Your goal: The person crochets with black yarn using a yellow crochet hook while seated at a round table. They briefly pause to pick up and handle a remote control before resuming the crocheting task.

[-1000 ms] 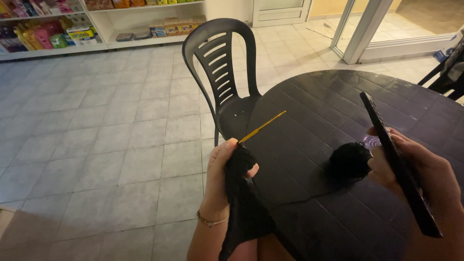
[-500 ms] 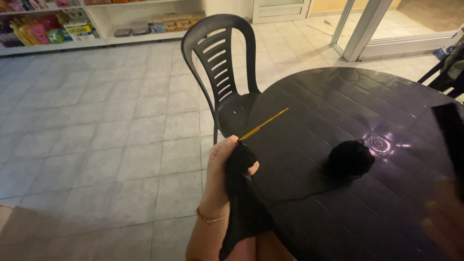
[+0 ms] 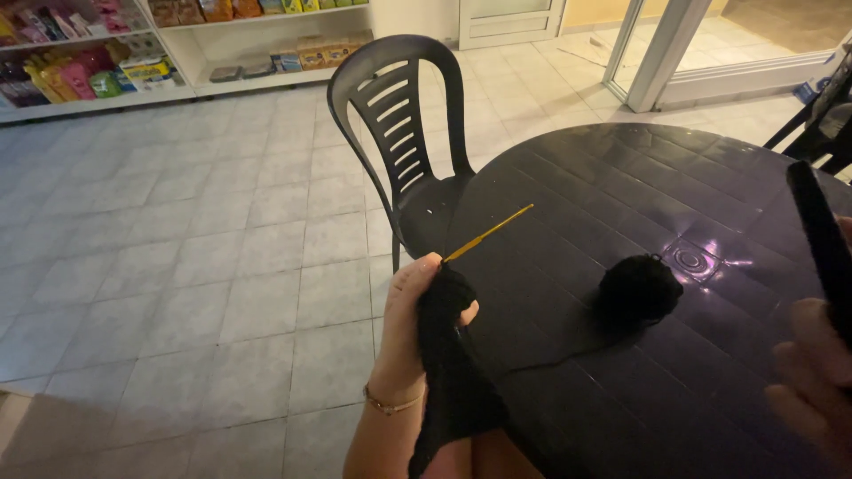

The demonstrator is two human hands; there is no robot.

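Note:
My left hand (image 3: 410, 330) grips a strip of black crocheted fabric (image 3: 454, 381) that hangs down over my wrist, and a yellow crochet hook (image 3: 488, 232) sticks out of it up and to the right. A black ball of yarn (image 3: 637, 289) lies on the round dark plastic table (image 3: 621, 177), joined to the fabric by a thin strand. At the right edge my right hand (image 3: 812, 381) holds a thin black phone (image 3: 821, 248) seen edge-on, partly cut off by the frame.
A dark plastic chair (image 3: 404, 115) stands pushed against the table's far left side. Pale floor tiles (image 3: 177, 248) spread to the left. White shelves (image 3: 133, 53) with coloured packages line the far wall. A glass door frame (image 3: 657, 53) is at the upper right.
My right hand with the phone moved off to the right, nearly out of view, then came partly back in at the edge. My left hand with the fabric and hook stayed put.

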